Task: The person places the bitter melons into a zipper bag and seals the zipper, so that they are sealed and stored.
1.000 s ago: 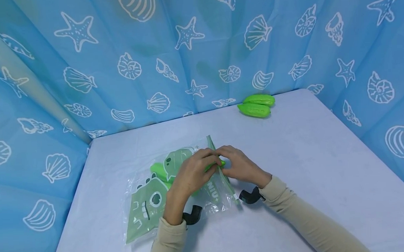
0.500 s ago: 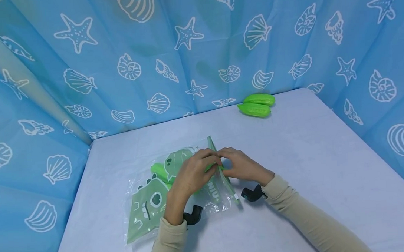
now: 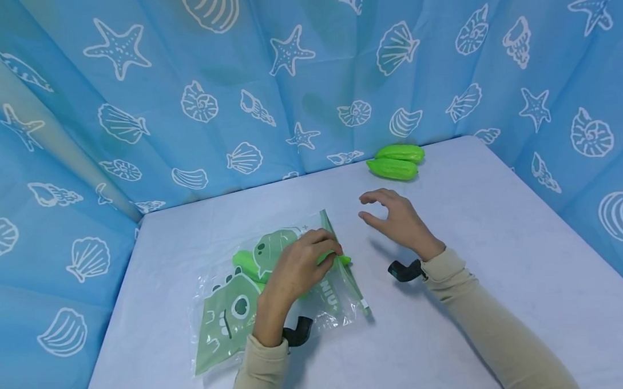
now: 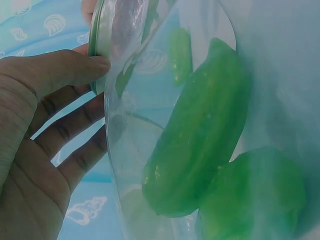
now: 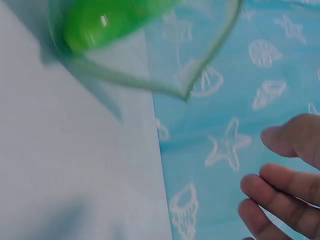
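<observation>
A clear zip bag (image 3: 233,300) printed with green dinosaurs lies on the table, with green toy vegetables (image 3: 244,264) inside it. My left hand (image 3: 303,263) pinches the bag's upper lip at its open mouth; the left wrist view shows the fingers (image 4: 70,70) on the bag's green rim (image 4: 100,45) and the vegetables (image 4: 200,135) through the plastic. My right hand (image 3: 389,214) hovers empty above the table, right of the bag, fingers loosely spread. The right wrist view shows its fingertips (image 5: 280,185) and the bag's mouth (image 5: 150,80).
Two more green toy vegetables (image 3: 395,162) lie at the back of the pale table (image 3: 473,257), near the blue seashell curtain (image 3: 287,75) that walls the table on three sides. Both forearms wear beige sleeves.
My right hand let go of the bag's mouth and moved up and to the right, toward the back of the table. The left hand kept its hold on the bag.
</observation>
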The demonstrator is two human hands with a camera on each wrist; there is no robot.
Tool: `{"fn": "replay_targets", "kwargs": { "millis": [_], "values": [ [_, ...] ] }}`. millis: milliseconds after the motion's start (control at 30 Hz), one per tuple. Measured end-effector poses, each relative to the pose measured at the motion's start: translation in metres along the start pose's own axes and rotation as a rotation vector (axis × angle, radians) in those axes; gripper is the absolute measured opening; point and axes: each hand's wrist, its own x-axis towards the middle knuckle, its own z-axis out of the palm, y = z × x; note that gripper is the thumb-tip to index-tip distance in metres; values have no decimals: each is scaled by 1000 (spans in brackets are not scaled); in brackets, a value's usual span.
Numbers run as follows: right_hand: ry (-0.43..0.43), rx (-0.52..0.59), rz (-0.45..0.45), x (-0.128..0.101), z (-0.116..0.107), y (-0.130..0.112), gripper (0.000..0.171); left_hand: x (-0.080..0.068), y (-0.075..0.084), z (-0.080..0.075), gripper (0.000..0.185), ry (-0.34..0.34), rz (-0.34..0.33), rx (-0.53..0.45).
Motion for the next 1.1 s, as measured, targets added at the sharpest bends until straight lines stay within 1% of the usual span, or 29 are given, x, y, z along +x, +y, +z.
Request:
{"fn": "replay_targets", "kwargs": {
  "millis": [200,400,600,733,933,1100],
  "values": [
    [111,-40,130,15,-17,24,39,1,1,1,12,-14,1,-9],
    [184,-86,165,29,-28,48,46,2,1,0,14,-14,-5,-32],
    [196,-147,233,34,-32,77,53,1,2,2,13,-21,-5,-43],
    [199,-200,260,37,-29,96,56,0,2,3,13,-16,-5,-40],
    [264,-225,288,39,-30,118,61,-3,2,5,13,-9,-5,-24],
    [234,-222,312,42,-33,136,65,-1,1,4,12,-12,2,-29]
  ]
}}
